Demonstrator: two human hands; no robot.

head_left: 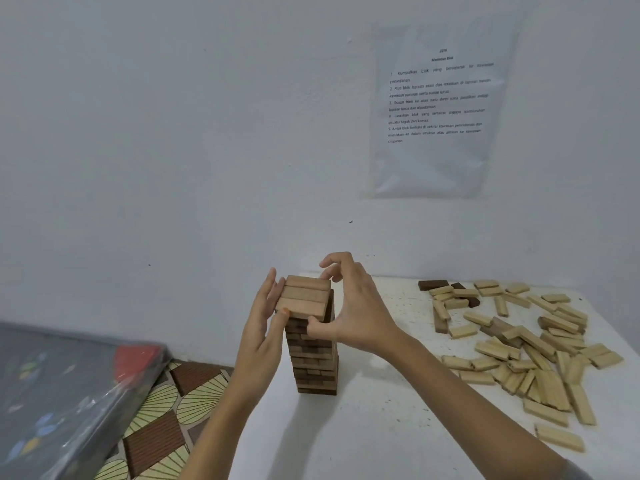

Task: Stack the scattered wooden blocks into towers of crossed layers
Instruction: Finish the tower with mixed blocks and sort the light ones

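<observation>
You are squaring the top layer of the block tower, which is standing at the centre of the frame on the white table. That layer is made of 3 pale blocks lying side by side, with their long axes running left to right across the frame.

Your left hand is pressing flat against the block ends on the left, with its fingers straight and holding nothing. Your right hand is gripping the layer from the right: its thumb is pushing on the near long face while the curled forefinger is meeting the far right corner.

The layer seems to be sitting slightly left of the darker courses beneath it, so the next nudge probably has to come from your left hand, along the blocks' length toward the right. The loose blocks are lying well apart at the right of the frame, nearer your right hand.
</observation>
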